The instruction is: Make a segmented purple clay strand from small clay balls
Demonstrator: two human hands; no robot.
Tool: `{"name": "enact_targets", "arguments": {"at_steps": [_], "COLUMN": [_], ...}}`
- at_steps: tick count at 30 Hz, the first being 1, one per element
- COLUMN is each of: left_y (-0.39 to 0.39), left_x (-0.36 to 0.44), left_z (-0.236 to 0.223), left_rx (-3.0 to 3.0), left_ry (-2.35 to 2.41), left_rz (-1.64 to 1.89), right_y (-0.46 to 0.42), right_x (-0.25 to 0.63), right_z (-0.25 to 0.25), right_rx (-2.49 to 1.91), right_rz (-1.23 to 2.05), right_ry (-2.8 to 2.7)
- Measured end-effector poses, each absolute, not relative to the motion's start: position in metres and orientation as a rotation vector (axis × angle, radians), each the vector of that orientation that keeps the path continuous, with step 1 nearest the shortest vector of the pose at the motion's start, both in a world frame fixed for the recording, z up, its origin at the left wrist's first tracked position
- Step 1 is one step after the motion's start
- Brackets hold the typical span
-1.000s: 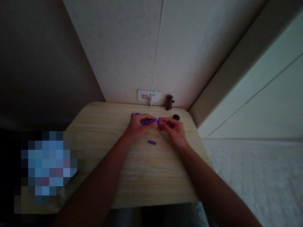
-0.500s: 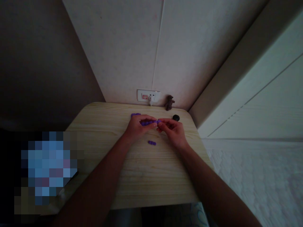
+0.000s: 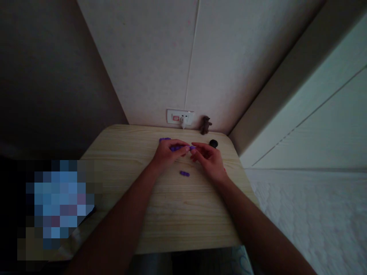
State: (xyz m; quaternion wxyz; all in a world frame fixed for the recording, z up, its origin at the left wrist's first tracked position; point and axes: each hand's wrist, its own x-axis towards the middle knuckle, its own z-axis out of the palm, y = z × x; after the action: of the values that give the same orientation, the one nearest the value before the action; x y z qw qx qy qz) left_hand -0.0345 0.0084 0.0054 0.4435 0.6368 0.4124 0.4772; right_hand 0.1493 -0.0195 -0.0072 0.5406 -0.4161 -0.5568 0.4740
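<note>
A knobbly purple strip (image 3: 176, 148), like a row of joined balls, lies between the fingers of my left hand (image 3: 166, 156). That hand is closed on it, with thumb and fingertips near its right end. At the same end, the thumb and fingers of my right hand (image 3: 212, 162) pinch the strip's last purple lump (image 3: 192, 148). Part of the strip is covered by my fingers. A short purple lumpy piece (image 3: 185, 173) rests on the table just below the hands. Behind my left hand another purple lumpy piece (image 3: 164, 139) shows, partly hidden.
The pale wooden table (image 3: 177, 214) meets the wall. A small dark brown figure (image 3: 205, 125) stands at the back, right of a wall socket (image 3: 174, 117) with a white plug. A round black object (image 3: 213, 143) lies beyond my right hand. A blurred blue patch (image 3: 60, 202) is at left.
Both hands stay at nearly the same place on the strip. My right fingers have shifted slightly at its right end, with the index finger a little raised.
</note>
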Motion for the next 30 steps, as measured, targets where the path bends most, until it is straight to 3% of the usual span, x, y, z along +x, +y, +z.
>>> {"name": "enact_targets", "arguments": {"at_steps": [30], "left_y": [0.0085], "left_x": [-0.036], "left_z": [0.0001], "left_rx": [1.409], "left_ry": [0.881], "left_rz": [1.13], "right_y": [-0.0246], "right_x": [0.1482], "right_z": [-0.0057], "right_rx": [-0.947], "right_rz": [0.992], "right_ry": [-1.439]}}
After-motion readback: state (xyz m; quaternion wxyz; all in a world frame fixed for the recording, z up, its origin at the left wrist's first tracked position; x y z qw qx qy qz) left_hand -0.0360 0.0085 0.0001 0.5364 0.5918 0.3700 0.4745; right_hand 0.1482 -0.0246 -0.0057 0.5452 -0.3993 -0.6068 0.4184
